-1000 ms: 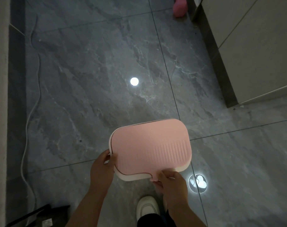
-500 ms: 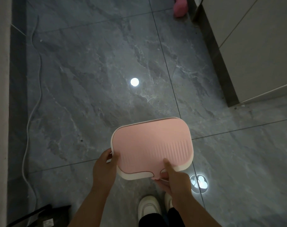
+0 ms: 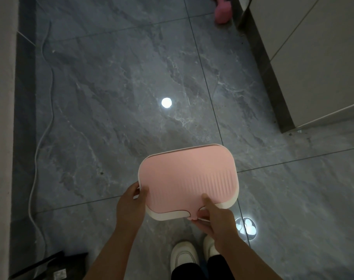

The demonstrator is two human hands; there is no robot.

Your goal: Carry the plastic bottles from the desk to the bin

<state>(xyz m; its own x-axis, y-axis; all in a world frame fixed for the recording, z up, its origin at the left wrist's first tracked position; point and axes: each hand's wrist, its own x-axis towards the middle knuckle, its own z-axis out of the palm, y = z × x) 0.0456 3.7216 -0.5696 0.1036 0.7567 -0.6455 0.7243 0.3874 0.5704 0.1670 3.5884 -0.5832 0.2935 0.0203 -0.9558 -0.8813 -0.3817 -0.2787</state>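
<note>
A white bin with a ribbed pink lid [image 3: 189, 178] stands on the dark grey tiled floor, low in the head view, with the lid down. My left hand [image 3: 131, 205] grips the bin's left edge. My right hand [image 3: 212, 217] holds the pink tab at the lid's near edge, thumb lying on top of the lid. No plastic bottle and no desk are in view.
A white cable [image 3: 41, 138] runs along the left wall. A pale cabinet [image 3: 313, 63] with a dark plinth fills the upper right. A pink object [image 3: 222, 14] lies far up by it. A dark item [image 3: 50, 269] sits bottom left. My white shoes [image 3: 184, 257] stand below the bin.
My right thumb has slid up onto the lid and the right hand has closed on the front tab. The bin has shifted slightly right. The left hand stays on the left edge.
</note>
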